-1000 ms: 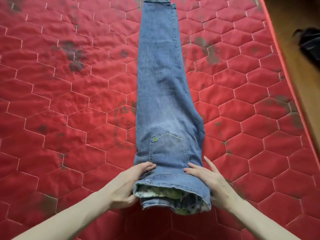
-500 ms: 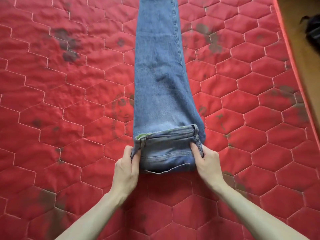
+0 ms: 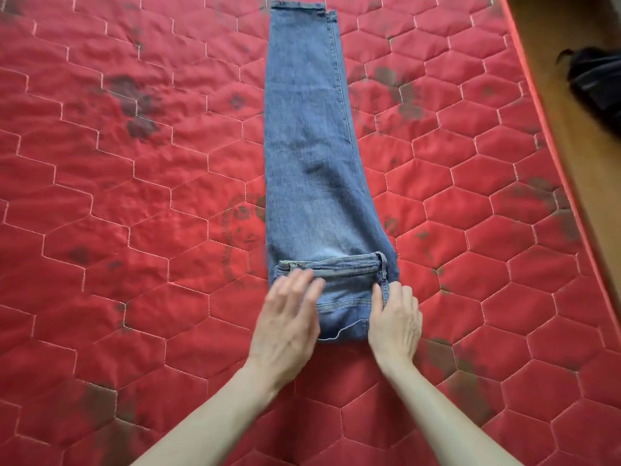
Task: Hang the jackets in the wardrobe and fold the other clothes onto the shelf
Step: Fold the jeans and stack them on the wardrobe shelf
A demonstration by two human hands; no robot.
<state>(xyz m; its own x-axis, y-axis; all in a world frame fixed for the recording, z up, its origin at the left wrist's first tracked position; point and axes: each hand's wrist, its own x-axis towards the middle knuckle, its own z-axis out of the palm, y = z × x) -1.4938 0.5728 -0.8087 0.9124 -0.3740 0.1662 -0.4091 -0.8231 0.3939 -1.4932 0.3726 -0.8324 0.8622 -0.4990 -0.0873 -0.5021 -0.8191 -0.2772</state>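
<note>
On the red quilted mattress (image 3: 134,196), the jeans (image 3: 309,146) lie lengthwise, waist end folded over. The left hand (image 3: 289,317) rests flat on the fold, fingers spread and blurred; the right hand (image 3: 395,317) pinches the fold's right edge.

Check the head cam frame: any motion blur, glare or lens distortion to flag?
Head view: the left hand is smeared by motion blur, fingers ghosted over the jeans; the right hand is sharper. Light is soft and even, with no glare and only faint shadows on the red mattress. Wide-angle bowing curves the mattress edge at right; the dark item on the floor is blurry.
</note>
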